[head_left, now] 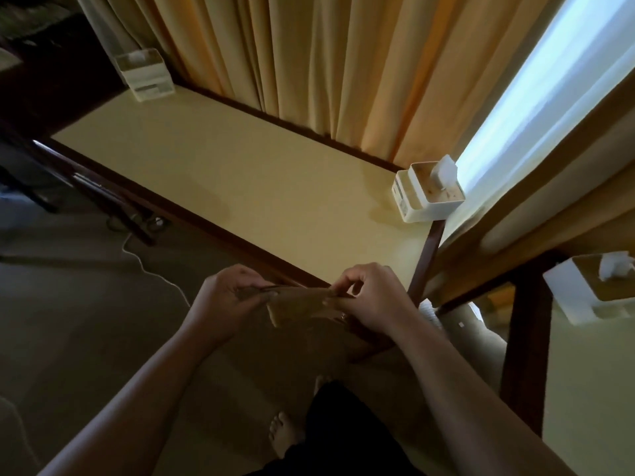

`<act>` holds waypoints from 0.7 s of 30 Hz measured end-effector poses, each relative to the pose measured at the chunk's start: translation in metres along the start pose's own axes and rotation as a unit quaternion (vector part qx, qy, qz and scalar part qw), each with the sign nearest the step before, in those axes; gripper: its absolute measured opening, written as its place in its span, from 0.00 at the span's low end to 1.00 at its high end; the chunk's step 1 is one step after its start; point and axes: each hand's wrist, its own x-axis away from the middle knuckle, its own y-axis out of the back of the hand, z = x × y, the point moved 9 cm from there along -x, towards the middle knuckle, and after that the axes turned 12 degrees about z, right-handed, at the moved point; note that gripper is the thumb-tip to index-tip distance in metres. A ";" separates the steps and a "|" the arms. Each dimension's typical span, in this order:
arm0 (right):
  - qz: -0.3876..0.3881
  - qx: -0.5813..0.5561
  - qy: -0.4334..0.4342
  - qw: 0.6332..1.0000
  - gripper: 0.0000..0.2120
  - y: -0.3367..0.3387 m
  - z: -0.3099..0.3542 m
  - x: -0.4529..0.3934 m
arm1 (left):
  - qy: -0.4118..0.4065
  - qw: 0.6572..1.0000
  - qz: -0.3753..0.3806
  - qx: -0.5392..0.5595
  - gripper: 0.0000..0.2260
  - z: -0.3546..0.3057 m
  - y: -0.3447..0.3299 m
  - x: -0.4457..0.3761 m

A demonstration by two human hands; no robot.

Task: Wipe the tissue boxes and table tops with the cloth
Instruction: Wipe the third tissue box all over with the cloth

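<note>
**Cloth held in both hands at near table edge**

Left hand (228, 297): fingers curled, pinching the left end of the cloth (302, 305) between thumb and fingertips. Held just off the near edge of the table (240, 180).

Right hand (372, 297): fingers bent, thumb and fingertips pinching the cloth's right end. Sits over the near right corner of the table.

Cloth: brownish, stretched between the two hands, lower part hanging in a fold below them. In the air at the table's near edge; whether it touches the rim cannot be told.

Table: long, pale yellow top with dark wood border, running from near right to far left.

Right box (426, 190): white tissue box, tissue standing out of its top, on the table's far right corner, well apart from the hands.

Far box (144, 73): white tissue box with tissue showing, at the table's far left end, beside the curtain.

Second table (591, 389): same pale top and dark border, at the right edge of view, apart from the first.

Third box (598, 290): white tissue box on the second table's far end, tissue showing.

Curtain (309, 63): orange-tan, hanging behind the long table; bright window (536, 97) strip to its right.

Floor (86, 321): dull carpet, a white cable (151, 266) trailing across it at left. Bare foot (281, 434) near the bottom centre.
</note>
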 end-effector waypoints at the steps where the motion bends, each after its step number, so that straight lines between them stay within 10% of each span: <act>1: -0.005 -0.003 -0.008 1.000 0.06 0.003 -0.002 -0.011 | -0.003 1.000 0.007 0.003 0.07 0.003 0.003 -0.011; 21: 0.008 0.024 -0.013 1.000 0.05 0.069 0.015 -0.269 | 0.010 0.996 0.067 -0.057 0.09 0.076 0.122 -0.252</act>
